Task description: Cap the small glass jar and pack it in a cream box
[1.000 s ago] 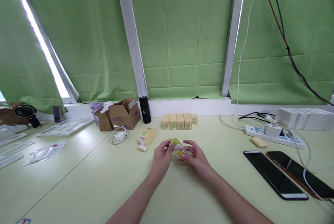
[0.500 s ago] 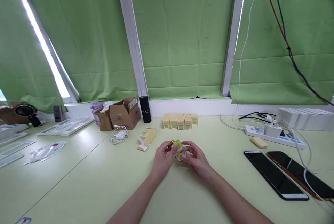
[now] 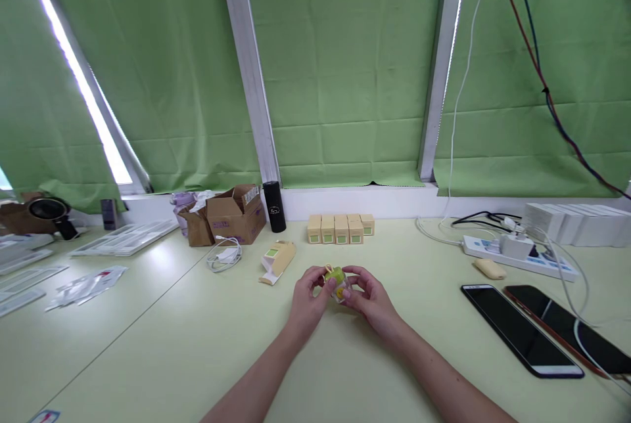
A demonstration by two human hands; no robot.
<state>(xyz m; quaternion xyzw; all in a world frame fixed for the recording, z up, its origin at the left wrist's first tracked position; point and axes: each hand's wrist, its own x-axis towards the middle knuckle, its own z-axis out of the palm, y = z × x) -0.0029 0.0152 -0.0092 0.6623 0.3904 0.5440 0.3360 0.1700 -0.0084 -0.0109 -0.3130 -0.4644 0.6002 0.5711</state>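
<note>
A small clear container with a green top and something yellow inside (image 3: 338,282) is held between my two hands above the table. My left hand (image 3: 310,297) pinches it from the left, near a beige loop at its top. From the right, the fingers and thumb of my right hand (image 3: 369,295) close on its side. An opened beige carton (image 3: 278,262) lies on its side to the left of my hands. Behind them stand several small beige boxes (image 3: 341,230) in a group, with green labels.
At the back left are a cardboard box (image 3: 236,216), a black bottle (image 3: 274,207) and a white cable (image 3: 224,255). On the right lie two phones (image 3: 522,331), a power strip (image 3: 522,257) and a beige oval object (image 3: 490,269). Plastic packets (image 3: 87,287) lie far left.
The small container has turned slightly in my fingers, so its yellow part shows at a different angle. Both hands have hardly moved.
</note>
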